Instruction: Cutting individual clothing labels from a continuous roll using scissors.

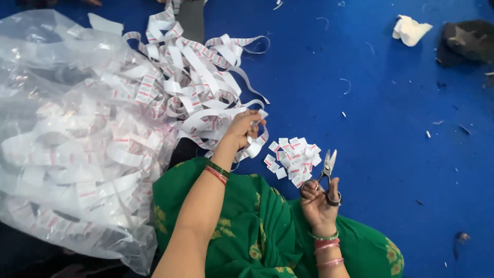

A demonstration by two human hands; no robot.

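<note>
My left hand (243, 127) reaches forward and pinches a white label ribbon (206, 87) with red print, at the near edge of a tangled heap of it. My right hand (319, 202) grips a pair of metal scissors (328, 169), fingers through the loops, blades pointing up and away. Just ahead of the blades lies a small pile of cut labels (292, 158) on the blue floor. Green cloth (257, 226) covers my lap beneath both arms.
A large clear plastic bag (67, 144) stuffed with more label ribbon fills the left side. A crumpled white scrap (410, 30) and a dark lump of cloth (468, 40) lie at the far right. Thread bits dot the blue floor (391, 113).
</note>
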